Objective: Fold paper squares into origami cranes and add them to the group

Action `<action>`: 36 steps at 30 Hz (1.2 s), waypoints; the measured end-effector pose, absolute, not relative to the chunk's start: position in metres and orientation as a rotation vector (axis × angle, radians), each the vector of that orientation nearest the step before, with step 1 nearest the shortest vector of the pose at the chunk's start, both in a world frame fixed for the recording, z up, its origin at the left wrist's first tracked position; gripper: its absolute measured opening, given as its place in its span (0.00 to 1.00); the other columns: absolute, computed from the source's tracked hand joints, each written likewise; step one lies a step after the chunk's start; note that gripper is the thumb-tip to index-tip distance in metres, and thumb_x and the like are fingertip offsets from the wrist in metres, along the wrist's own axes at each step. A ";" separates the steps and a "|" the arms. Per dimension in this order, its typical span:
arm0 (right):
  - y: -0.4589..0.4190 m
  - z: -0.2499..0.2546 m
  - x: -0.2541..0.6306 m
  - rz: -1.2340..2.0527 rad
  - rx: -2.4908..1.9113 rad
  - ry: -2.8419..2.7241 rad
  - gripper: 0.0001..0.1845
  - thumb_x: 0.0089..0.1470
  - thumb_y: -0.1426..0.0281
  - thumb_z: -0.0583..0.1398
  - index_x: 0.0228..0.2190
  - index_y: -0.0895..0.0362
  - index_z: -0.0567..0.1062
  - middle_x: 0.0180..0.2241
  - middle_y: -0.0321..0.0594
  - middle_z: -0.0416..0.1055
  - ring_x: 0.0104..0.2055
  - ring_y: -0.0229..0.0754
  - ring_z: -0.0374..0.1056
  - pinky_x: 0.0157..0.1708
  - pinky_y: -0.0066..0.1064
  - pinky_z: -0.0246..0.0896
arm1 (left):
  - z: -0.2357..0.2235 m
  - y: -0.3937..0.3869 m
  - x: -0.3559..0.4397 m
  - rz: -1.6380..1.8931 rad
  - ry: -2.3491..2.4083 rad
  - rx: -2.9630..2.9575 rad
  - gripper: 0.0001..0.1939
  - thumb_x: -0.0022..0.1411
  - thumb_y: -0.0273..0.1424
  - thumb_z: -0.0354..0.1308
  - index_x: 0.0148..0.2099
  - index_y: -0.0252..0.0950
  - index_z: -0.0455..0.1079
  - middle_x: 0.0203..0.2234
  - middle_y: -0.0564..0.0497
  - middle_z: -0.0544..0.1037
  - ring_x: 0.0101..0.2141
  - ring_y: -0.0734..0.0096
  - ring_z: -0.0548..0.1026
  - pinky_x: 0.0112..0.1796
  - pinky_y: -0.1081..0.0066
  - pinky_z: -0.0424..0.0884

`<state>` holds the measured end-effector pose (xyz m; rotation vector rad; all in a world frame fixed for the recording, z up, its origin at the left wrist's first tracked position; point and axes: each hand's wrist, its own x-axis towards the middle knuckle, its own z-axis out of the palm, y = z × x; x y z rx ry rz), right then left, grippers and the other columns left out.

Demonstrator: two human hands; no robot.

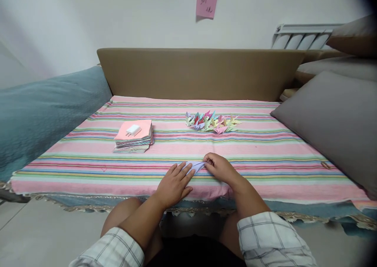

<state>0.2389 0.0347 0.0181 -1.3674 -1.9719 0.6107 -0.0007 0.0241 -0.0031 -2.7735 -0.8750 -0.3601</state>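
A small folded piece of lilac paper point(195, 165) lies on the striped cloth point(259, 149) near the bed's front edge. My left hand point(174, 183) rests flat on the cloth with its fingers stretched out, the fingertips pressing the paper's left end. My right hand point(220, 168) is curled, its fingertips pinching the paper's right end against the cloth.
A stack of coloured paper squares point(134, 140) with a white charger point(133, 130) on top lies at the left. A cluster of several folded paper cranes point(212, 122) sits further back. Grey pillows point(332, 121) fill the right, a teal blanket point(44, 110) the left.
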 end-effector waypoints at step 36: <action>0.053 0.001 0.225 0.958 -1.576 -1.622 0.12 0.41 0.75 0.56 0.32 0.55 0.72 0.29 0.34 0.69 0.27 0.35 0.63 0.28 0.26 0.57 | 0.015 0.020 0.014 -0.503 -0.988 -2.833 0.25 0.57 0.44 0.54 0.57 0.46 0.63 0.57 0.48 0.65 0.56 0.54 0.61 0.58 0.42 0.32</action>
